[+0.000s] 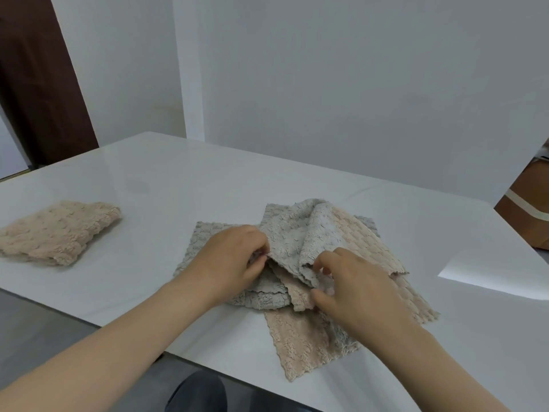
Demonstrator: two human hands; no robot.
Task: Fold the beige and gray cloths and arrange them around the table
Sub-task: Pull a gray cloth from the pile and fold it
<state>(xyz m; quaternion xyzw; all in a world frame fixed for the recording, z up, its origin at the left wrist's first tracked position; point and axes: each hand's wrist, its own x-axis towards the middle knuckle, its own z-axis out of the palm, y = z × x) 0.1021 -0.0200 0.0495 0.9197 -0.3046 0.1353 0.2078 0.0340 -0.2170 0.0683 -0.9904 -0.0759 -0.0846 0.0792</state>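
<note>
Two hands: left hand (pixel 228 260) and right hand (pixel 358 288) both pinch the near edge of the gray cloth (pixel 289 233), fingers curled.
Gray cloth: lifted, atop the pile (pixel 309 346).
Pile: loose beige and gray cloths on the table (pixel 154 179).
Folded beige cloth (pixel 59 230): well left of the pile.

bare table (pixel 154 185) between folded beige cloth (pixel 56 230), cloth pile (pixel 312 257)

Folded beige cloth (pixel 58 231); jumbled beige-and-gray cloths (pixel 300 233).
</note>
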